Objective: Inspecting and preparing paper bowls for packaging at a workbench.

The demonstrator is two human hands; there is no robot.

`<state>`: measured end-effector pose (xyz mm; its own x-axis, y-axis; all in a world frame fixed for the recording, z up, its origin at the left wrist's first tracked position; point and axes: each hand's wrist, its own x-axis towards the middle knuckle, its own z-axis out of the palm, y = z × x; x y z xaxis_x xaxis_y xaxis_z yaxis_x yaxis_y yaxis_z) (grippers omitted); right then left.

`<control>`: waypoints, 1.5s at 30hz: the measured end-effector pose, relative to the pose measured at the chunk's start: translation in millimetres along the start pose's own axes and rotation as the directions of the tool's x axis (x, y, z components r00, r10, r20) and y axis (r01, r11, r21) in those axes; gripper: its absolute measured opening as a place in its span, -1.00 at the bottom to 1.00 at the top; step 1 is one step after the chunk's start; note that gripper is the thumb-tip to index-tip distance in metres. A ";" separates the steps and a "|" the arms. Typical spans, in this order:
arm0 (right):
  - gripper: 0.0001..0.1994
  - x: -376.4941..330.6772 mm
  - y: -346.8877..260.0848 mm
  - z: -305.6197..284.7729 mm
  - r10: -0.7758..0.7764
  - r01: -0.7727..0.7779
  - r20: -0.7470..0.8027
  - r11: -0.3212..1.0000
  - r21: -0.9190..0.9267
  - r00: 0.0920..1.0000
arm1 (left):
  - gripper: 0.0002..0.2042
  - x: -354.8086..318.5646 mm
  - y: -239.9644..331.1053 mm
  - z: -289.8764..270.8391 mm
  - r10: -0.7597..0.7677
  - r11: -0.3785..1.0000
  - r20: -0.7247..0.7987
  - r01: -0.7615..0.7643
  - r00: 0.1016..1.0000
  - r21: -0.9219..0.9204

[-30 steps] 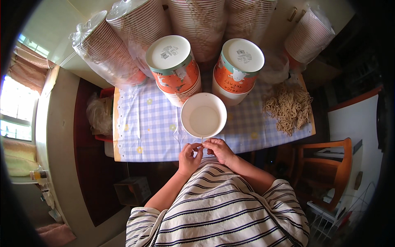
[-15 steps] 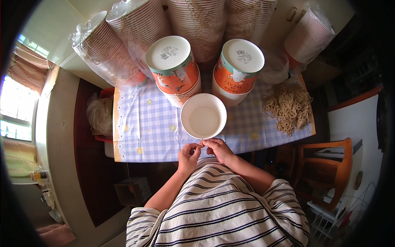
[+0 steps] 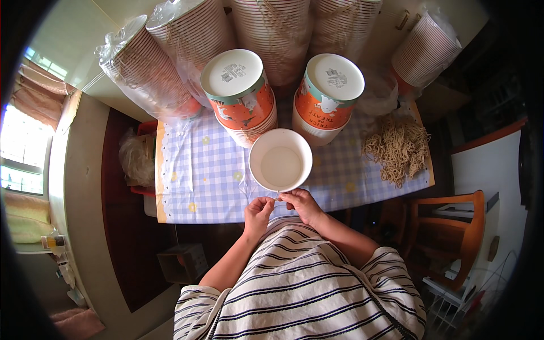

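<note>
Near the close edge of the table, the left hand point(image 3: 259, 217) and the right hand point(image 3: 302, 205) are held almost together, fingertips pinched on a thin pale cord point(image 3: 277, 199); most of it is covered by the fingers, and whether it is joined to the bucket cannot be told. Just beyond, in the middle, a round white paper bucket point(image 3: 280, 161) is seen mouth upward, smooth inside; its outer wall and base are hidden. Around it a blue-and-white checked cloth point(image 3: 209, 192) is spread. At right, fuzzy beige cords point(image 3: 398, 148) are heaped. Farther, two orange bucket stacks point(image 3: 243, 107) are placed upside down. Farthest, ribbed stacks point(image 3: 272, 39) are wrapped in wrinkled plastic, some cut off above.
</note>
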<state>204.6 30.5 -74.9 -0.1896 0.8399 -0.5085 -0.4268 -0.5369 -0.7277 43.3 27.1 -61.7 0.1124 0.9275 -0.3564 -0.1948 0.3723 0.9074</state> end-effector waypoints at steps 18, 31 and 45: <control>-0.81 0.1 5.0 1.5 -0.231 0.217 -0.025 0.943 -0.250 0.973 | -0.76 -2.0 11.6 10.5 0.021 0.991 0.036 -0.026 0.999 0.135; -0.81 -2.2 4.9 3.2 -0.221 0.196 -0.056 0.937 -0.290 0.974 | -0.90 0.2 5.2 8.9 0.068 0.968 -0.053 -0.053 0.996 0.243; -0.77 -11.2 -5.9 8.7 -0.043 0.045 0.023 0.996 -0.071 0.999 | -0.91 -2.4 2.8 7.4 0.129 0.982 -0.029 -0.124 0.991 0.140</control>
<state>201.6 24.9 -60.9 -0.1917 0.8639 -0.4657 -0.3708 -0.5031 -0.7807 49.7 25.7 -56.7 0.0579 0.9684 -0.2426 -0.0688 0.2463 0.9668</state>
